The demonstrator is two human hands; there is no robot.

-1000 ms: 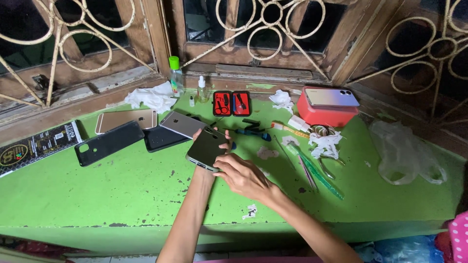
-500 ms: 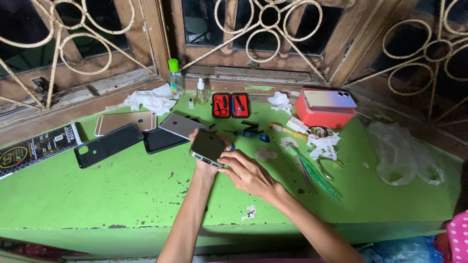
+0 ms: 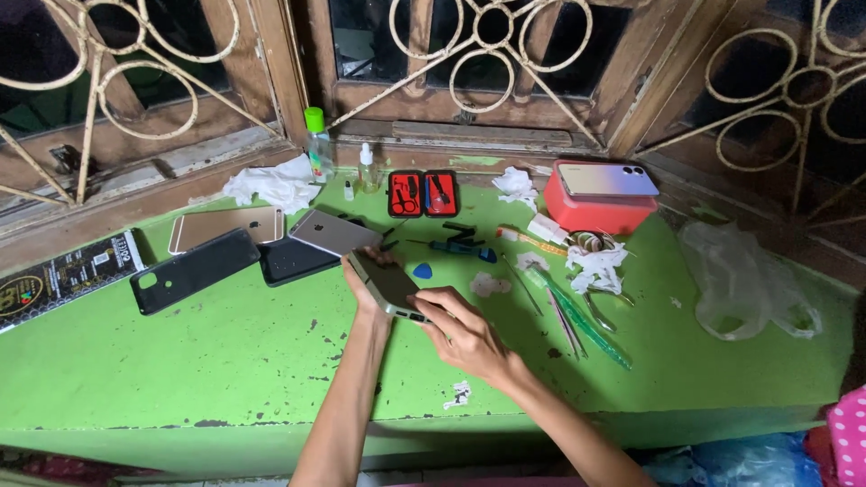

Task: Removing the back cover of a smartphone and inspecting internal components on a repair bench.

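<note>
My left hand (image 3: pixel 363 287) grips a dark smartphone (image 3: pixel 386 281) from underneath, holding it tilted above the green table (image 3: pixel 180 361). My right hand (image 3: pixel 460 332) has its fingers on the phone's near bottom edge. A blue pick (image 3: pixel 422 270) lies just behind the phone. A grey phone (image 3: pixel 335 232), a dark phone back (image 3: pixel 294 260), a black case (image 3: pixel 193 269) and a gold phone (image 3: pixel 225 225) lie to the left.
An open red tool case (image 3: pixel 423 193), a screwdriver (image 3: pixel 451 245), tweezers and green tools (image 3: pixel 577 320) lie right of centre. A red box (image 3: pixel 599 213) carries a phone (image 3: pixel 606 179). Bottles (image 3: pixel 317 144), tissues (image 3: pixel 271 183), a plastic bag (image 3: pixel 749 284) and a window grille surround them.
The phone and both hands stay near the table centre; my right hand has slid closer along the phone's lower edge. The camera view shifted slightly.
</note>
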